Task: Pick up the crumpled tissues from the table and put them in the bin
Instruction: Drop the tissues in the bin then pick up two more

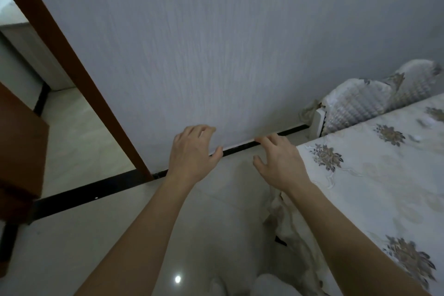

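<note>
My left hand [193, 152] is stretched out in front of me over the pale floor, fingers loosely bent, holding nothing. My right hand [280, 161] is level with it a little to the right, fingers spread and relaxed, also holding nothing. Both hover in the air before a grey-white wall [216, 43]. No tissue, table or bin shows in this view.
A bed [374, 187] with a flowered cover fills the right side, pillows [374, 96] at its head by the wall. A brown door frame [79, 74] slants down the left, with an open doorway and a brown wooden piece [19, 151] beside it. Glossy tiled floor [120, 247] lies below.
</note>
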Action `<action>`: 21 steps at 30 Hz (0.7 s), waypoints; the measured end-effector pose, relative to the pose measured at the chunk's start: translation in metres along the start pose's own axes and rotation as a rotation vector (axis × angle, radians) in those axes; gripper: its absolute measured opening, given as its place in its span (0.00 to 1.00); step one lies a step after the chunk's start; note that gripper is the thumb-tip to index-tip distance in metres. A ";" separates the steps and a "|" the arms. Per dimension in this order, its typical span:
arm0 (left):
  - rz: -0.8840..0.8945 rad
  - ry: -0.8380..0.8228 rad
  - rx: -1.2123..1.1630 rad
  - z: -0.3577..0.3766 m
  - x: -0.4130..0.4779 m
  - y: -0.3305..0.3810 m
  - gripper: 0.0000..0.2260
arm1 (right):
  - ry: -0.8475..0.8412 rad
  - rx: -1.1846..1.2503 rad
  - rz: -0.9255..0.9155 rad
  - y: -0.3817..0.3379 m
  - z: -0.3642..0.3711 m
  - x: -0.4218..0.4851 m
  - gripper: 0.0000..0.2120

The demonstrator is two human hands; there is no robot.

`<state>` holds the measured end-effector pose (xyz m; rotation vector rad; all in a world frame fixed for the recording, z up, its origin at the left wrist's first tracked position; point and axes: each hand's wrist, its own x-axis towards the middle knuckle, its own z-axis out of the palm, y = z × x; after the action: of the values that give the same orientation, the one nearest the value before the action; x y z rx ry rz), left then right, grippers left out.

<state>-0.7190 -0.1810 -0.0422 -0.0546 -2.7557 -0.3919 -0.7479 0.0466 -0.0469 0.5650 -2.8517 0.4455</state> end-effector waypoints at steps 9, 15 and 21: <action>0.018 -0.003 -0.052 0.045 0.079 -0.039 0.23 | -0.029 0.016 0.012 0.017 0.043 0.085 0.20; 0.081 -0.025 -0.013 0.081 0.181 -0.050 0.22 | 0.013 0.057 0.072 0.057 0.067 0.172 0.20; 0.178 -0.065 -0.029 0.132 0.306 -0.037 0.22 | 0.036 0.107 0.173 0.119 0.076 0.272 0.20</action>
<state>-1.0537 -0.1834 -0.0624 -0.3231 -2.7803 -0.3882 -1.0519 0.0347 -0.0794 0.3238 -2.8667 0.6330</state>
